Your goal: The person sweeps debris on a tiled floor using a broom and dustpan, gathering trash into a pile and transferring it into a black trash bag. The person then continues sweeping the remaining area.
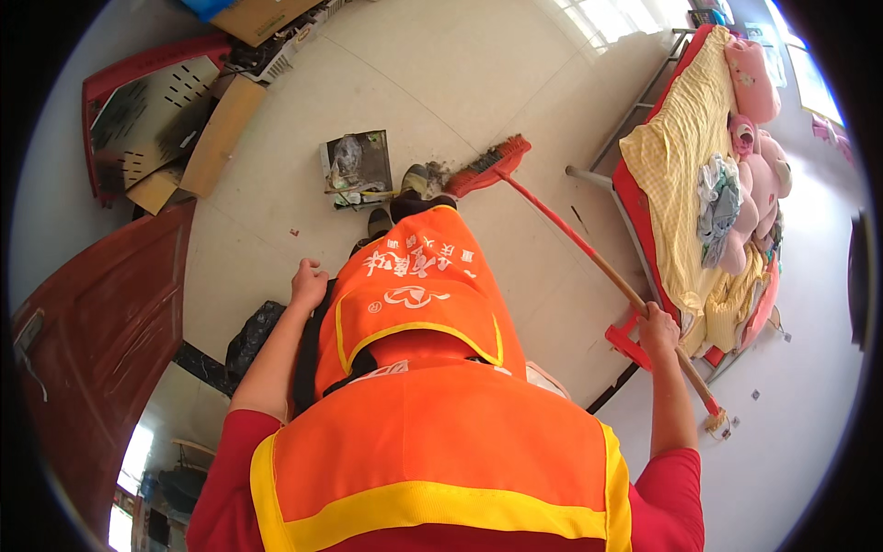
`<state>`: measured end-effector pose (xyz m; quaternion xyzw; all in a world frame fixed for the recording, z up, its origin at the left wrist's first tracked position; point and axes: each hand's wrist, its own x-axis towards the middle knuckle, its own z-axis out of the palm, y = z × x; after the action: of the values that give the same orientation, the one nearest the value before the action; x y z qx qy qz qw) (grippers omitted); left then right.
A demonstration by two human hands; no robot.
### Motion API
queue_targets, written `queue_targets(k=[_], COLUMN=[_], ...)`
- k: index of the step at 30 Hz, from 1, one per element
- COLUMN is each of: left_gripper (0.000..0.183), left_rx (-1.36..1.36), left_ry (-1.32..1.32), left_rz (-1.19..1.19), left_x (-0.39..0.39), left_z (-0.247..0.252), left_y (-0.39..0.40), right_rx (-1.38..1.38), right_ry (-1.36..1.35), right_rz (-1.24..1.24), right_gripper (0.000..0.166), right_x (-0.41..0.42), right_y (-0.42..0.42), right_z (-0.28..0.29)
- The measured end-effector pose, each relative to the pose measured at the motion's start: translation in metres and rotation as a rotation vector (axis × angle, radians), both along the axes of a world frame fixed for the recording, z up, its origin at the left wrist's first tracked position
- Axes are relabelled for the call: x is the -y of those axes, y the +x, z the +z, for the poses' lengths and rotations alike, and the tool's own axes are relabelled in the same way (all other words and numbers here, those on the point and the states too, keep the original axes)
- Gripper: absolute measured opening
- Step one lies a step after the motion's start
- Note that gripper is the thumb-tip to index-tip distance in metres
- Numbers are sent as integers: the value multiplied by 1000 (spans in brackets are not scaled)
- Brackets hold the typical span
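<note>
My right hand (659,331) is closed around the wooden handle of a broom (616,276). The broom's red head (490,165) rests on the floor ahead of my shoes, its dark bristles against a small heap of dust and debris (436,178). Left of the heap lies an open square dustpan or box (357,169) with crumpled plastic and other litter in it. My left hand (309,281) hangs beside the orange apron, fingers loosely curled, with nothing seen in it. The apron (414,297) hides part of my legs.
On the right, a metal-framed bed (641,221) bears a yellow checked sheet, clothes and pink plush toys. A brown door (117,310) and a black plastic bag (252,338) are at the left. Cardboard (224,134) lies at the upper left; a red stool-like object (624,341) is near my right hand.
</note>
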<state>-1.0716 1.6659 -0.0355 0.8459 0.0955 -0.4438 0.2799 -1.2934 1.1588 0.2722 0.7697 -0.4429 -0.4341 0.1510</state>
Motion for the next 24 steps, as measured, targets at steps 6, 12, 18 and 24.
queue_targets(k=[6,12,18,24], left_gripper=[34,34,33,33], left_rx=[-27,-17,-34,-6], left_ry=[-34,1,3,-26], left_rz=[8,78,27,-6], left_x=[12,17,26,42], left_z=[10,15,13,6], left_y=[-1,-1,5,12], right_rx=[33,45,65,81], right_ry=[-39,-69,-95,-159], right_rz=[120,117,176,216], right_gripper=[22,23,30,27], right_x=[-2,-3,26,44], right_y=[-10,17,47,30], right_z=[-22,-26,23,103])
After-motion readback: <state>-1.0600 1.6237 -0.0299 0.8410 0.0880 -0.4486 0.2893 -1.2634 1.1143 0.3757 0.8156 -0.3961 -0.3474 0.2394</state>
